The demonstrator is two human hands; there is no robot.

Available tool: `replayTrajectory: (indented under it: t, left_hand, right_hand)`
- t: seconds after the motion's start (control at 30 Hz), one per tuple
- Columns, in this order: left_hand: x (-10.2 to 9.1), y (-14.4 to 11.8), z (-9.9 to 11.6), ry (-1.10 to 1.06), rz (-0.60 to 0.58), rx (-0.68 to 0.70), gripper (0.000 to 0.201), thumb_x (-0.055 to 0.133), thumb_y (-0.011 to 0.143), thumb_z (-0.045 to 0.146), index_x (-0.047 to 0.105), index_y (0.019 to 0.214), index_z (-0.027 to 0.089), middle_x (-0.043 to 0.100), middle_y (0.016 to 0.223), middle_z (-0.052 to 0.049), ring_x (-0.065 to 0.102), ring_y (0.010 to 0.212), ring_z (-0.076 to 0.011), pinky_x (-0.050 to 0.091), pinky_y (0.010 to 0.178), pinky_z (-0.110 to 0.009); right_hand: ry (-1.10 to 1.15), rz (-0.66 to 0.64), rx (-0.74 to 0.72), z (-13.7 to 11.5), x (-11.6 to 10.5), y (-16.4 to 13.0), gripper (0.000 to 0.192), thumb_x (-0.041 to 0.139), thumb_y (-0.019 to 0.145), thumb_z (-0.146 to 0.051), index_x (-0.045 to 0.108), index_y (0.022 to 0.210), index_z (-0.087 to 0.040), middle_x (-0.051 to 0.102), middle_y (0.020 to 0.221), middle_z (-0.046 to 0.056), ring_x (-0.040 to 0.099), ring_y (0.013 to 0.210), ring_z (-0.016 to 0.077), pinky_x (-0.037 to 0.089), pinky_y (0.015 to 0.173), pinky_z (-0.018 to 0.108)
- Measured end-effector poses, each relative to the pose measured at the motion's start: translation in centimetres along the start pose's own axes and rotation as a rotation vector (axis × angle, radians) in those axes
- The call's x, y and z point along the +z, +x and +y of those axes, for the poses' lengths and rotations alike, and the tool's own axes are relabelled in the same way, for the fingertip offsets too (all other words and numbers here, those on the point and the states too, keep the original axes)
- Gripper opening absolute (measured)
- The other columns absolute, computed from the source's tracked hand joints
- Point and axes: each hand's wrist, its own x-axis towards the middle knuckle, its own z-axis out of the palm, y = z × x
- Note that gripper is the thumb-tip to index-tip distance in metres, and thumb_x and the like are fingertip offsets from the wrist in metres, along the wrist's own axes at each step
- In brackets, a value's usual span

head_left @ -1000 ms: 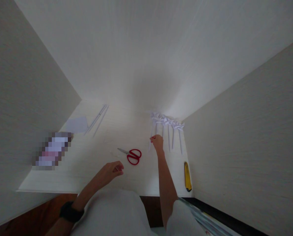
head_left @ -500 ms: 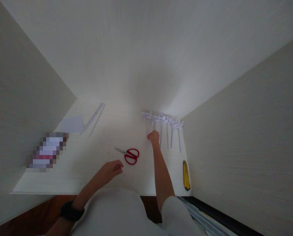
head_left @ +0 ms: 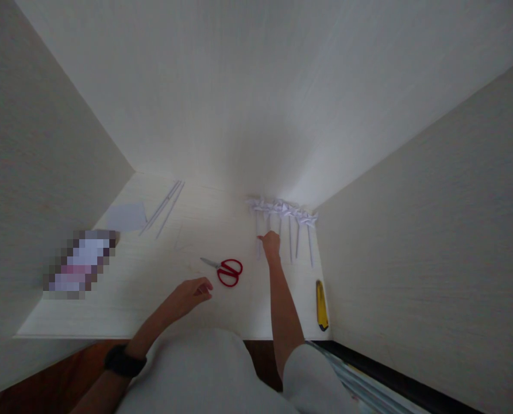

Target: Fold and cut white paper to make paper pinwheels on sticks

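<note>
Since half a second ago, barely shifted: right hand (head_left: 272,244) kept among the stems of the paper pinwheels (head_left: 282,208), left hand (head_left: 192,289) kept low on the white table (head_left: 122,310). No boxes or trays anywhere. Landmark: red scissors (head_left: 227,271). Right of and beyond the scissors, right hand curled over a pinwheel stem, fingers bent down onto it; whether pinching or only pressing, cannot tell. Pinwheels in a row at the far wall, heads away, stems pointing back toward the body. Left hand just nearer than the scissors, loosely curled, nothing visibly held. Scissor blades pointing left. Yellow knife (head_left: 321,304) well right, lying lengthwise toward the body.
</note>
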Motion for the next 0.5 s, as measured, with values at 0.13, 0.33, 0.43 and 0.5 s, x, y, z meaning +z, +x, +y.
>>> replayTrajectory:
  t: [0.13,0.33,0.43,0.5]
  left_hand:
    - [-0.3,0.0,-0.1,-0.016,0.021,0.011,0.014,0.061,0.071,0.031,0.064,0.08,0.02,0.072,0.077,-0.003,0.067,0.076,-0.0201,0.048,0.074,-0.029]
    - [-1.6,-0.9,-0.1,-0.099,0.113,0.033,0.022,0.061,0.071,0.037,0.067,0.083,0.02,0.074,0.08,-0.005,0.069,0.078,-0.0216,0.049,0.077,-0.03]
    - [-2.7,-1.8,-0.1,-0.166,0.167,0.038,0.026,0.061,0.073,0.042,0.069,0.083,0.019,0.075,0.08,-0.005,0.07,0.081,-0.0224,0.05,0.081,-0.032]
    - [-3.4,-2.3,-0.2,-0.214,0.195,0.033,0.028,0.061,0.075,0.043,0.071,0.081,0.018,0.075,0.078,-0.004,0.07,0.082,-0.023,0.051,0.082,-0.034]
  right_hand:
    - [0.061,0.048,-0.05,-0.2,-1.7,-2.6,0.033,0.058,0.093,-0.033,0.057,0.121,-0.017,0.06,0.123,0.009,0.062,0.103,0.0217,0.054,0.087,0.043]
    - [0.275,0.191,-0.256,-3.7,-3.8,-10.0,0.018,0.059,0.091,-0.031,0.061,0.086,-0.014,0.062,0.081,0.0,0.059,0.069,0.0117,0.051,0.064,0.028]
    - [0.42,0.248,-0.4,-7.6,-5.4,-14.6,0.043,0.051,0.089,-0.023,0.03,0.051,-0.02,0.026,0.05,-0.009,0.031,0.048,0.0066,0.03,0.049,0.021]
    - [0.51,0.25,-0.519,-10.1,-6.7,-18.2,0.047,0.049,0.089,-0.026,0.019,0.054,-0.022,0.016,0.052,-0.009,0.023,0.048,0.0064,0.025,0.047,0.021]
